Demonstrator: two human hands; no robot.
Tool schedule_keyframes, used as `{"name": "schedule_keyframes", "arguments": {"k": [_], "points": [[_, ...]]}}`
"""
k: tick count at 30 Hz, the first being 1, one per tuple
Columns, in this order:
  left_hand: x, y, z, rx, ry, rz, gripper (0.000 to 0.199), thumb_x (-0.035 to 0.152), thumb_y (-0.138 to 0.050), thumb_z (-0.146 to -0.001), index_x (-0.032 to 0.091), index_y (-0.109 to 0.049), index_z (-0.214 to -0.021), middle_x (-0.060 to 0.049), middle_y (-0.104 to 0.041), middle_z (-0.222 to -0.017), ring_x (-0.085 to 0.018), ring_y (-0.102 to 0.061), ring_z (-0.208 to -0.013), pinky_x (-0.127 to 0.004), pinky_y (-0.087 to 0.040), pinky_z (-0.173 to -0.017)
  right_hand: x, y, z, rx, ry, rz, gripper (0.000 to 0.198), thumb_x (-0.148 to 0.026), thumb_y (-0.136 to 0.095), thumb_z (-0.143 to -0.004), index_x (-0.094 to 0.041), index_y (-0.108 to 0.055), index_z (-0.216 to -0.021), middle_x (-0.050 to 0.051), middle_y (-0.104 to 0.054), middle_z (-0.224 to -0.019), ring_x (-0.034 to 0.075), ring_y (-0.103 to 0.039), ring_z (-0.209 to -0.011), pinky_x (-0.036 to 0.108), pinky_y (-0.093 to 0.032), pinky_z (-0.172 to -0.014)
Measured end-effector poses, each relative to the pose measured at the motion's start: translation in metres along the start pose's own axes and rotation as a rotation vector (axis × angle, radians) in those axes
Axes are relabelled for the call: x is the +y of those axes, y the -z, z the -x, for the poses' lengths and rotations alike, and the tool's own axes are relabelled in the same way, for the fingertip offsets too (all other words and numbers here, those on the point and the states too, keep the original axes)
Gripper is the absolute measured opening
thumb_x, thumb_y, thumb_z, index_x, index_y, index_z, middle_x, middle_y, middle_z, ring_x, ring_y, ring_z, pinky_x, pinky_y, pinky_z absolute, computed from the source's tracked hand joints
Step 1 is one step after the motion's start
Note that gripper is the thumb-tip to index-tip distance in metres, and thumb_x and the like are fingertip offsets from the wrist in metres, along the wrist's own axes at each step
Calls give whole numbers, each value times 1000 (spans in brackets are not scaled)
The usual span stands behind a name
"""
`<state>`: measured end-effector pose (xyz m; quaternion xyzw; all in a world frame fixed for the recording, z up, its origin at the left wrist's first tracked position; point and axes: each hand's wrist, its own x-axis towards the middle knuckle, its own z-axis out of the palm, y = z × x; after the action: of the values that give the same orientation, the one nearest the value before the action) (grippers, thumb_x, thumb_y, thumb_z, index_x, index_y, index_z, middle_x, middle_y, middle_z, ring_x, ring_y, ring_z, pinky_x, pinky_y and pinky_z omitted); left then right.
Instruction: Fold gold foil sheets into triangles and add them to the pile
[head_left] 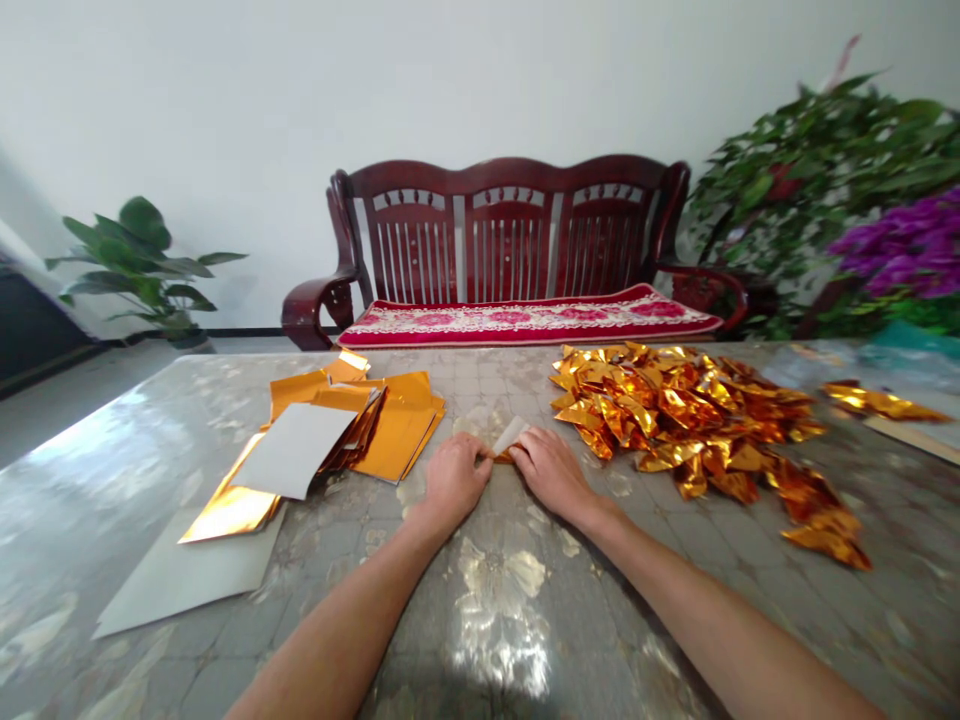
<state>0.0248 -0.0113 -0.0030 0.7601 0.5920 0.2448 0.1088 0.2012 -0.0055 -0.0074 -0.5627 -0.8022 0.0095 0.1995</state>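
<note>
Between my two hands, low over the table, is a small sheet of foil paper [511, 435], partly folded, its pale back facing up and a strip of gold at its lower edge. My left hand [456, 472] pinches its left end between thumb and curled fingers. At the right end, my right hand [551, 466] has its fingers closed on the paper, hiding part of it. To the left lie loose stacks of flat gold foil sheets [401, 425], with a white-backed sheet [296, 450] on top. A heap of folded gold foil pieces [682, 400] spreads to the right.
The table [495, 620] has a glossy, flower-patterned cover. A larger pale sheet [195, 565] lies at left under the foil. Clear plastic [810, 360] and a flat board [911, 438] are at far right. Behind stands a dark red wooden bench [510, 240]; plants [142, 260] flank it.
</note>
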Motion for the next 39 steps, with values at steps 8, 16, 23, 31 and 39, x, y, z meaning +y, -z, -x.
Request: {"name": "schedule_keyframes", "arguments": {"k": [8,16,23,31,39], "points": [[0,-1,0,3,-10,24,10,25,-62,-85,21,-71,-85,-4,-70,-91,-19,-62,-90,-28,-44,-80,3,-2,-3,-23,-1,-31,24,-29,-45,-100,-20,-62,-86,5,-65,-93,19,-57,-92,29,-37,-80],[1,1,1,0,-38,9,9,24,-62,-86,22,-71,-87,-3,-67,-90,-18,-61,-89,-27,-42,-79,2,0,-3,-28,-20,-32,25,-28,-45,-99,-20,-62,-84,4,-64,-91,18,-56,-88,29,-37,-77],[-1,0,1,3,-47,37,7,23,-64,-86,21,-71,-84,-2,-66,-87,-18,-60,-88,-27,-41,-80,5,1,-3,-43,-7,-115,25,-33,-47,-99,-20,-64,-87,3,-64,-94,17,-56,-92,28,-38,-79],[-2,1,7,17,-63,63,8,17,-63,-84,20,-70,-83,-3,-67,-89,-17,-60,-91,-26,-43,-84,5,2,-2,-44,3,-113,22,-36,-52,-97,-22,-66,-88,3,-64,-95,18,-56,-94,29,-36,-79],[0,5,12,-1,-115,48,10,18,-62,-86,21,-70,-80,-2,-68,-89,-16,-61,-91,-25,-43,-86,0,5,-3,-53,-4,-31,20,-34,-52,-96,-23,-65,-86,3,-65,-94,18,-56,-90,29,-36,-76]]}}
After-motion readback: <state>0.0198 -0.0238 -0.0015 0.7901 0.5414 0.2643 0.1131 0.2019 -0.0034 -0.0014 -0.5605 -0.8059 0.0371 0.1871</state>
